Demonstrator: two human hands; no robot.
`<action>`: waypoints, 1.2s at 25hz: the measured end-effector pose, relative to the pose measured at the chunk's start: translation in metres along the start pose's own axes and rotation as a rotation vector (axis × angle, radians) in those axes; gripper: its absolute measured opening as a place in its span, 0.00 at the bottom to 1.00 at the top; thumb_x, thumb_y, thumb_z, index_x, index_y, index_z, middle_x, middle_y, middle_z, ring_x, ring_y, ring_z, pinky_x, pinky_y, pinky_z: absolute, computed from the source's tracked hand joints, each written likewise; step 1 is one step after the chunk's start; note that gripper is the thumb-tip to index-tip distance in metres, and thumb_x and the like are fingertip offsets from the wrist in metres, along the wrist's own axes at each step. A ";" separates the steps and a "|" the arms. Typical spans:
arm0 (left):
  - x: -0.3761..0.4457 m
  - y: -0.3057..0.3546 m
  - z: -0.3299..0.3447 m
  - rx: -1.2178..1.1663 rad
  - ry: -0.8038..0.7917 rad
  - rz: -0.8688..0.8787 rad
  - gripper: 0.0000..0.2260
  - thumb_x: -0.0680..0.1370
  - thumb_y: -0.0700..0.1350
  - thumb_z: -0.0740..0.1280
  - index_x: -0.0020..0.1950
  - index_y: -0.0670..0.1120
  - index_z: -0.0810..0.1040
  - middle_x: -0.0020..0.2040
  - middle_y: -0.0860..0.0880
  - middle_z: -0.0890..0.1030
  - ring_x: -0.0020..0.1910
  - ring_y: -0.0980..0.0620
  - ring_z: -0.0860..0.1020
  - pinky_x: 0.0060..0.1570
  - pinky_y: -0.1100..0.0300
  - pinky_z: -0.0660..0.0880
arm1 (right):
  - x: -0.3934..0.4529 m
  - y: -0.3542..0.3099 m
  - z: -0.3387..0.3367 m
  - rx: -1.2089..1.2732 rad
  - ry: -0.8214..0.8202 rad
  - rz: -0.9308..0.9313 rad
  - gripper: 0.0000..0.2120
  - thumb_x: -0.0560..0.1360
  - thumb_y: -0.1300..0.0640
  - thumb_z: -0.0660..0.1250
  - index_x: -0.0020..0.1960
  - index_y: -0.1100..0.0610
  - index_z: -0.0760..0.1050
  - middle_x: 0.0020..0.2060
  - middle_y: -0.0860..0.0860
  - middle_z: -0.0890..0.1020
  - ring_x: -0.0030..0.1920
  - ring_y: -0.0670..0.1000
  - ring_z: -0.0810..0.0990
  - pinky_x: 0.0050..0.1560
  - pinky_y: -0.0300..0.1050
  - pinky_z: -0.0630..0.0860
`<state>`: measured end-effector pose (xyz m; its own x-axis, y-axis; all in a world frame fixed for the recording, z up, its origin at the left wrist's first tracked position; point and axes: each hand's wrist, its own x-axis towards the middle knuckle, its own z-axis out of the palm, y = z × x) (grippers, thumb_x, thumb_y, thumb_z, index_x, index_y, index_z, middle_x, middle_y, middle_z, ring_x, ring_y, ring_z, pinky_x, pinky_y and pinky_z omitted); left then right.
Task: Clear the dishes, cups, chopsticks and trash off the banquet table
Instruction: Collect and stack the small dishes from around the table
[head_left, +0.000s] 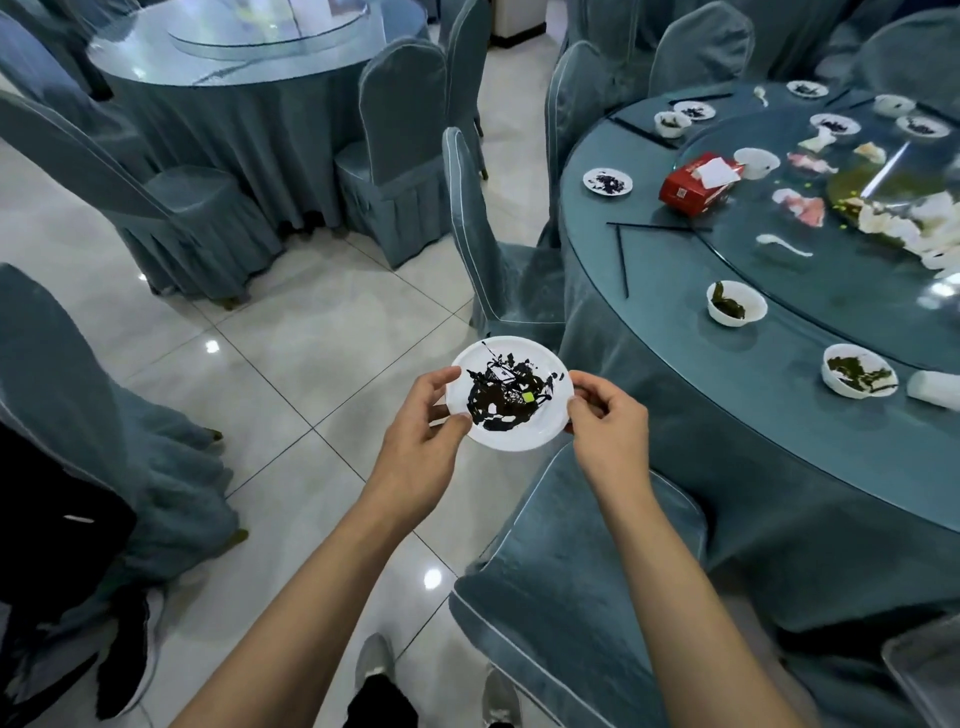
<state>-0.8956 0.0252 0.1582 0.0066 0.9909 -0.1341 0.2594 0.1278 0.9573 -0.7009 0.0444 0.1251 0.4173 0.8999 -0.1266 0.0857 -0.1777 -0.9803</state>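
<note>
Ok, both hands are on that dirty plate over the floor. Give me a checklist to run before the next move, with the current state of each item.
1. Left hand grips the plate rim: ok.
2. Right hand pinches the opposite rim: ok.
3. Plate held roughly level, dark sauce not running off: ok.
4. Drop-off spot known: cannot tell; only a tray corner shows at lower right.
5. Table cleared: not ok; bowls, chopsticks and red tissue box remain.

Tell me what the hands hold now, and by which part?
Both hands hold one small white plate smeared with dark sauce: left hand on its left rim, right hand on its right rim.
</note>
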 end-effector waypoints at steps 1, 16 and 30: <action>0.011 -0.001 -0.007 -0.001 -0.008 -0.001 0.19 0.81 0.40 0.64 0.68 0.59 0.73 0.66 0.50 0.76 0.53 0.72 0.76 0.43 0.78 0.70 | 0.004 -0.001 0.009 0.003 0.011 0.002 0.16 0.76 0.70 0.63 0.57 0.57 0.83 0.48 0.51 0.87 0.50 0.53 0.85 0.58 0.59 0.81; 0.182 -0.006 -0.139 -0.023 -0.266 0.093 0.19 0.81 0.38 0.63 0.67 0.58 0.73 0.65 0.52 0.79 0.55 0.63 0.79 0.52 0.67 0.74 | 0.057 -0.041 0.174 0.030 0.284 0.003 0.16 0.76 0.70 0.63 0.54 0.55 0.84 0.45 0.51 0.87 0.43 0.49 0.83 0.54 0.60 0.82; 0.318 0.003 -0.146 -0.034 -0.372 0.114 0.20 0.81 0.36 0.63 0.65 0.59 0.74 0.59 0.58 0.80 0.55 0.65 0.79 0.47 0.74 0.73 | 0.159 -0.054 0.229 0.015 0.396 0.020 0.15 0.77 0.69 0.64 0.54 0.54 0.83 0.47 0.48 0.86 0.46 0.44 0.84 0.58 0.49 0.81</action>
<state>-1.0337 0.3469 0.1556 0.3852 0.9169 -0.1042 0.2047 0.0252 0.9785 -0.8464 0.2880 0.1231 0.7360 0.6722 -0.0803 0.0619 -0.1849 -0.9808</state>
